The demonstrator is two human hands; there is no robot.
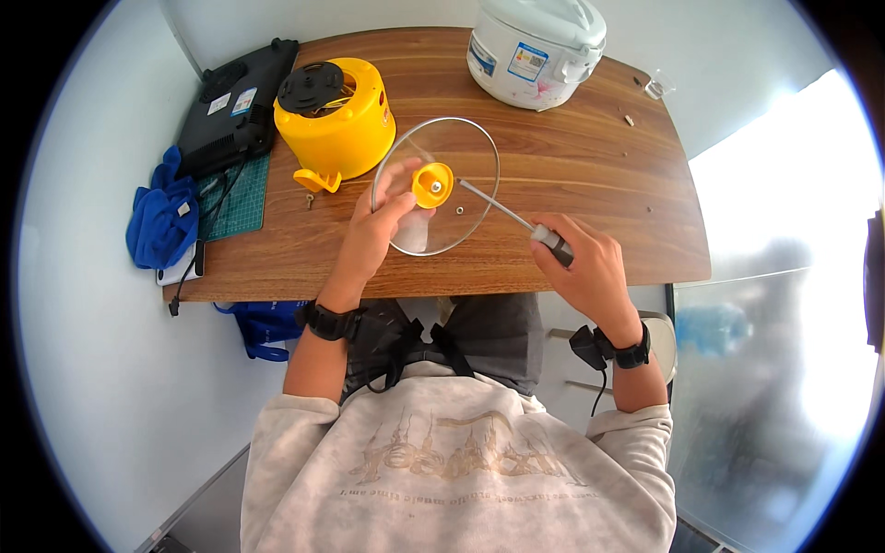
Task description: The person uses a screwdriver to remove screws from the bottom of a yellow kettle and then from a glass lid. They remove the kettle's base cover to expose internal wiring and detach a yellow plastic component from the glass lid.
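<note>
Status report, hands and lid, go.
Left hand grips glass lid at yellow knob. Right hand holds screwdriver, tip near knob. Small washer loose beside tip.

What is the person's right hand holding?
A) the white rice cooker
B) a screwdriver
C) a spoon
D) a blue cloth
B: the right hand grips a screwdriver by its handle, its metal shaft pointing toward the yellow knob on the glass lid that the left hand steadies.
</note>
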